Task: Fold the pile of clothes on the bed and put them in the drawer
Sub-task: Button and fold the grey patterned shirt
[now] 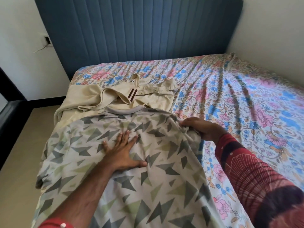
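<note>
A grey T-shirt (164,175) printed with dark and green triangles lies spread flat on the bed, its collar pointing toward the headboard. My left hand (122,152) presses flat on the shirt's chest with fingers spread. My right hand (204,128) grips the bunched fabric at the shirt's right shoulder and sleeve, lifting it slightly inward. Beyond the collar lies a crumpled beige shirt (115,97) with a brown-striped tab, partly under the grey T-shirt. No drawer is in view.
The bed (246,104) has a floral sheet in blue and pink, wrinkled on the right half. A blue padded headboard (139,30) stands behind. The bed's left edge drops to a tan floor (24,145), with a dark piece of furniture (9,106) at far left.
</note>
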A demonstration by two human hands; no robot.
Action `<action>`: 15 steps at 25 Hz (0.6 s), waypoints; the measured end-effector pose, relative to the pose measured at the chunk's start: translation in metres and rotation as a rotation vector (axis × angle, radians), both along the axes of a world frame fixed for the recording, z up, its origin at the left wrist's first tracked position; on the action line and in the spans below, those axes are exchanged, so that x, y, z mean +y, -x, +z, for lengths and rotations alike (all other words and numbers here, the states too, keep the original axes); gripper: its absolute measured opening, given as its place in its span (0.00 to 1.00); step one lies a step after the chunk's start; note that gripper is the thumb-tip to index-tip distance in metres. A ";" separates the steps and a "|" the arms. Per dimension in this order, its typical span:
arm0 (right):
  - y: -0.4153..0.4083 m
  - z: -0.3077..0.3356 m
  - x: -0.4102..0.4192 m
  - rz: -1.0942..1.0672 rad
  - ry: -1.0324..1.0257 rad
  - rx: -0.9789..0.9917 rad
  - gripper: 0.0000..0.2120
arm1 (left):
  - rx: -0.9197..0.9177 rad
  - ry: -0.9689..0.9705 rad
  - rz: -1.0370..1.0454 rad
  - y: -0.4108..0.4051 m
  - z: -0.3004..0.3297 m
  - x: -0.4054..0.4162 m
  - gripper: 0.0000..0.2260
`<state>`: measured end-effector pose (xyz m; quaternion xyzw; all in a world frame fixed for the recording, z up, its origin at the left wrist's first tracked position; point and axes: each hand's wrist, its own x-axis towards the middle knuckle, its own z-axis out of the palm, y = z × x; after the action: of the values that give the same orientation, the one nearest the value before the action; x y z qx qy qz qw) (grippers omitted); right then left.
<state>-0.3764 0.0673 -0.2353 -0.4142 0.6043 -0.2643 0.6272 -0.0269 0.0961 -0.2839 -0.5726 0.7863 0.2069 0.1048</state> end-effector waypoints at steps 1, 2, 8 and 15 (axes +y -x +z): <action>0.008 0.002 -0.001 0.055 0.012 0.072 0.17 | -0.001 -0.012 0.014 0.002 -0.001 0.000 0.61; 0.017 0.003 -0.006 0.035 0.044 0.157 0.24 | 0.001 -0.026 0.026 0.002 -0.002 -0.001 0.61; 0.053 0.019 -0.025 -0.643 0.368 0.785 0.14 | -0.005 -0.046 0.037 0.003 -0.003 -0.001 0.56; 0.066 -0.007 -0.004 -0.634 0.255 0.265 0.10 | 0.000 -0.037 0.050 0.003 -0.003 0.000 0.58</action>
<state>-0.4424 0.0632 -0.2418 -0.3119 0.7408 -0.4630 0.3736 -0.0298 0.0965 -0.2869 -0.5901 0.7677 0.2241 0.1103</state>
